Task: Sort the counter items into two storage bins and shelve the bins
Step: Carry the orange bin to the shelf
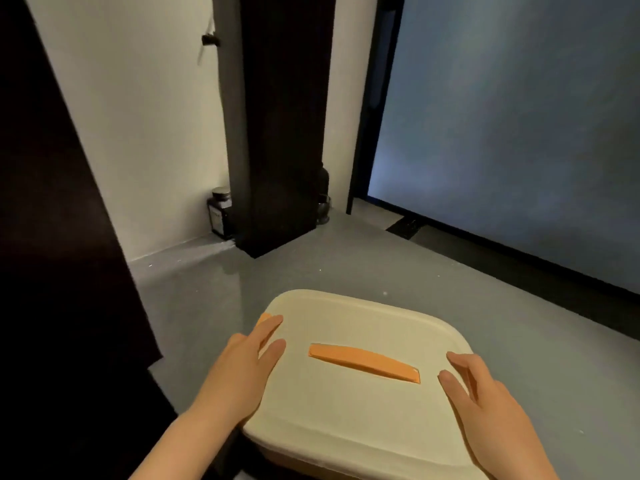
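A cream storage bin point(349, 407) with its lid on and an orange handle point(363, 362) set into the top stands on the grey counter point(519, 358) in front of me. An orange latch point(264, 318) shows at its left edge. My left hand point(242, 365) lies flat on the lid's left side, fingers spread, over that latch. Over on the lid's right side my right hand point(485, 400) rests with its fingers apart. Neither hand grips anything. The bin's contents are hidden by the lid.
A dark pillar point(277, 133) rises at the back of the counter. A dark jar point(220, 213) stands at its left against the white wall, and a dark bottle point(322, 199) at its right. A big window point(519, 116) fills the right. A dark panel point(52, 237) borders the left.
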Demonstrator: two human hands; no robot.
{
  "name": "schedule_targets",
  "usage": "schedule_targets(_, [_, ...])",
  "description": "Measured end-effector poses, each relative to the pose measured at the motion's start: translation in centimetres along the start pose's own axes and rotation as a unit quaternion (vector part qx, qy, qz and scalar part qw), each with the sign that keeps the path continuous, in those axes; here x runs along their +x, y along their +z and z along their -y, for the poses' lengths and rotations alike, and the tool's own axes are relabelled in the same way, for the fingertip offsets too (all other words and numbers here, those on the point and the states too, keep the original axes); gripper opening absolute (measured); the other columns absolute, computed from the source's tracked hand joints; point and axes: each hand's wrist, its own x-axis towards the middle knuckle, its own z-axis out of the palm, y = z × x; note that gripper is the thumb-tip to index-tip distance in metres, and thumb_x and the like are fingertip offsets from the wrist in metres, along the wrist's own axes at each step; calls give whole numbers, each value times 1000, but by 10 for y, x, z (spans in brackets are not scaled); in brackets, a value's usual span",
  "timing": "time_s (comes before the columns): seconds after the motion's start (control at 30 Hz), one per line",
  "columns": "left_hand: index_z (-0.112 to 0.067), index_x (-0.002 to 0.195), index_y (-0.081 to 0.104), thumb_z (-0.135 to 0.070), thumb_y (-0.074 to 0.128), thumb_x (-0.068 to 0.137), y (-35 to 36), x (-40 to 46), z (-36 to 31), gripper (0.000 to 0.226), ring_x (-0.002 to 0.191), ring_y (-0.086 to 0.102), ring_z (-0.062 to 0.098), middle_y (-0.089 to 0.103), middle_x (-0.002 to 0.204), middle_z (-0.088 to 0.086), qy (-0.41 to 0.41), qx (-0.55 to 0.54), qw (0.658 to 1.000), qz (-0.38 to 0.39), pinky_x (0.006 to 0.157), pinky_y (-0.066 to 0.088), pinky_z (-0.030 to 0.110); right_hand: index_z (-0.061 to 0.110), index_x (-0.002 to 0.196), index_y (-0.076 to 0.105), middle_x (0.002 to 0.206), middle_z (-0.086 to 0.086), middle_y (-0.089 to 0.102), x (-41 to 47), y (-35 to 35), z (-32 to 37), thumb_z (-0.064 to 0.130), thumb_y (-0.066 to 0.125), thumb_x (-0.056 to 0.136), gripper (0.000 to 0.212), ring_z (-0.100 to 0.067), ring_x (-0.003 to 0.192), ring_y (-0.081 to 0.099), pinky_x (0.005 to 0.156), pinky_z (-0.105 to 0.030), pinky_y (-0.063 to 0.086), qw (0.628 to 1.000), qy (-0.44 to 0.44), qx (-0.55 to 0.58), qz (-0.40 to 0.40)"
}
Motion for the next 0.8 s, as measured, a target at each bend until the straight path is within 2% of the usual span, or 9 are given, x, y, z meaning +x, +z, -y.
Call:
schedule_targets(0.07, [-53,139,26,-50,34,96,-12,-23,17,43,98,48,12,45,115,-3,-30,-8,999,-33,85,35,27,50,120,39,110,3,59,-2,9,10,55,40,91,29,-16,97,52,84,-37,41,999,-36,0,26])
schedule_targets(0.2, [-58,140,15,-59,37,91,-45,-90,58,54,105,57,12,55,122,-7,-88,14,986,-139,90,47,32,51,118,39,111,1,59,-19,34,48,56,41,90,29,-19,98,54,84,-39,43,989,-124,9,84])
schedule_targets(0.37, [-48,141,27,-51,42,93,-94,-221,108,51,117,52,15,56,128,-9,-213,-5,928,-306,87,42,29,55,118,41,107,0,58,-85,88,118,51,47,90,29,-18,92,52,82,-33,38,955,-232,44,178])
schedule_targets(0.47, [-46,140,33,-44,42,95,-120,-300,137,46,120,51,17,57,131,-10,-282,-17,891,-356,85,40,30,55,119,42,108,1,59,-132,125,161,48,42,92,27,-16,94,54,84,-33,39,923,-300,39,237])
schedule_targets(0.53, [-44,139,35,-42,42,96,-136,-366,162,44,118,53,17,58,129,-8,-337,-7,850,-406,81,39,30,53,119,43,107,2,60,-184,154,200,45,42,93,27,-16,93,55,83,-34,41,890,-357,32,282])
schedule_targets(0.67, [-43,139,36,-42,41,96,-159,-510,204,43,117,54,19,59,129,-7,-437,9,757,-486,82,40,31,55,114,42,93,3,60,-314,194,272,46,41,90,26,-12,83,57,77,-35,43,826,-448,16,341])
schedule_targets(0.8, [-43,140,33,-42,40,96,-181,-652,222,45,117,55,21,60,129,-6,-507,45,673,-536,90,41,32,55,121,38,107,4,54,-452,226,324,52,44,89,33,-17,92,55,82,-36,41,731,-527,1,433])
